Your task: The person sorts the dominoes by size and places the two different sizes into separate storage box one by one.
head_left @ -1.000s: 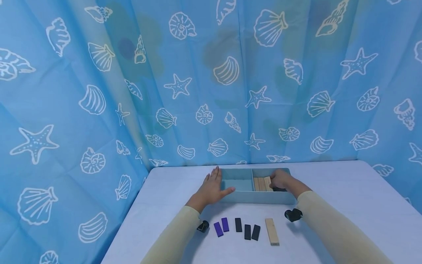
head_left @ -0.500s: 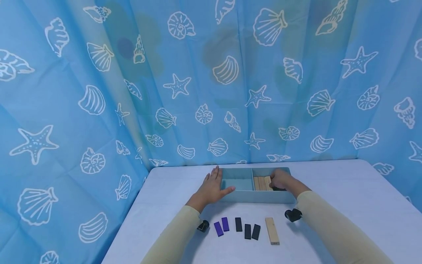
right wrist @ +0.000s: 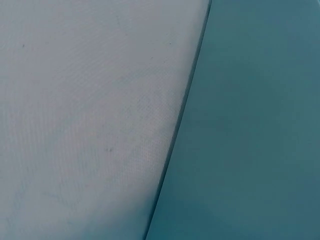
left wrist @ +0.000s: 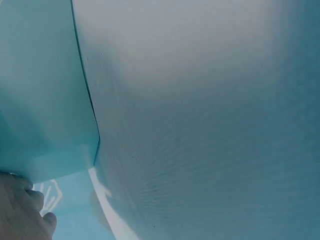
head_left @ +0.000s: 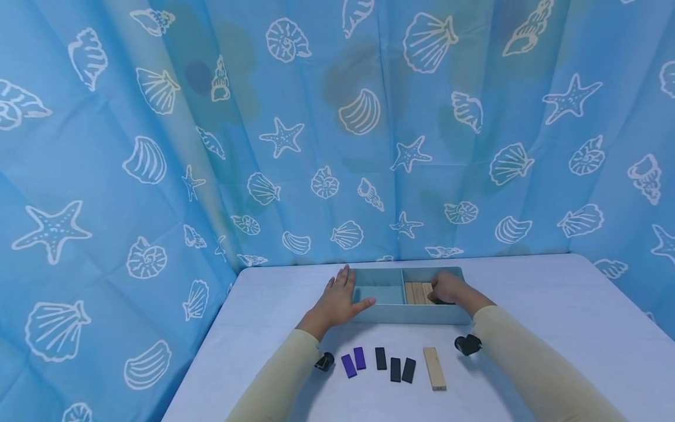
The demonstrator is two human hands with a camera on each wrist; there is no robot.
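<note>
My left hand (head_left: 337,297) rests against the left end of a grey-blue two-compartment box (head_left: 411,315), its fingers straight and its thumb along the front rim. Part of that hand (left wrist: 22,207) shows at the lower left of the left wrist view, by the box wall (left wrist: 40,100). My right hand (head_left: 451,289) reaches down into the right compartment. Its curled fingers hold the rightmost of several wooden blocks (head_left: 418,293) there, though the fingertips are partly hidden. Only the box wall (right wrist: 245,120) and the cloth appear in the right wrist view.
In front of the box lie two purple blocks (head_left: 348,366), three black blocks (head_left: 395,370) and one longer wooden block (head_left: 435,368). A white cloth covers the table (head_left: 253,328). Behind it hangs a blue shell-patterned curtain (head_left: 327,146).
The rightmost wooden block in the box has gone from slightly tilted to lying more level with its neighbours, with my right fingers at it. My left hand has kept its place.
</note>
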